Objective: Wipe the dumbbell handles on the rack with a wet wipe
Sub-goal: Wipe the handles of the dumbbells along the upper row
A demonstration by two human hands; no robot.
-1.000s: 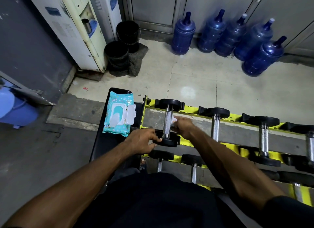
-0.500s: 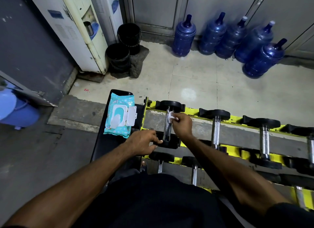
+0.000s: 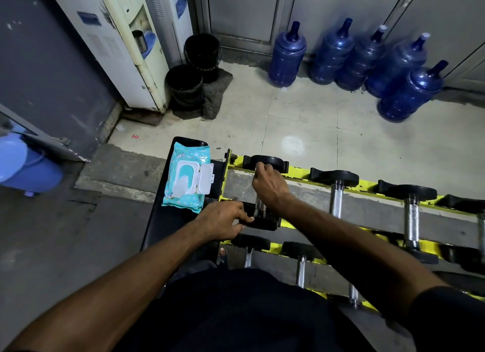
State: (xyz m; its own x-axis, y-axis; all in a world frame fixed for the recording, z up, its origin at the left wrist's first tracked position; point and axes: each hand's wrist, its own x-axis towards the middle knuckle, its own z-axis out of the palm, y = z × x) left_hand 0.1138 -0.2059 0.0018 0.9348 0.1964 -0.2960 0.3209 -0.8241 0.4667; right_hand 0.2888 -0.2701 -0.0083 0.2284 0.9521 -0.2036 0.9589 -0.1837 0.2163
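Rack (image 3: 298,171): yellow rails run left to right, with dumbbells laid across them.
Table (image 3: 168,228): a black pad just left of the rack, carrying the wipes pack (image 3: 187,178) with its lid flipped open.
Dumbbell (image 3: 275,164): leftmost on the top tier, its long axis running straight away from the person.
Left hand (image 3: 224,220): grip curled on the near head (image 3: 263,223), pinning the dumbbell down.
Right hand (image 3: 270,186): grip wrapped round the handle (image 3: 259,208) at its far end. The wet wipe is hidden inside, so it can't be seen.
Bare chrome: it shows only on the near side, between the two hands, so my call is the next stroke pulls back along that axis.
Next handle (image 3: 336,202): it lies parallel, just to the right, and the right hand is nearer.
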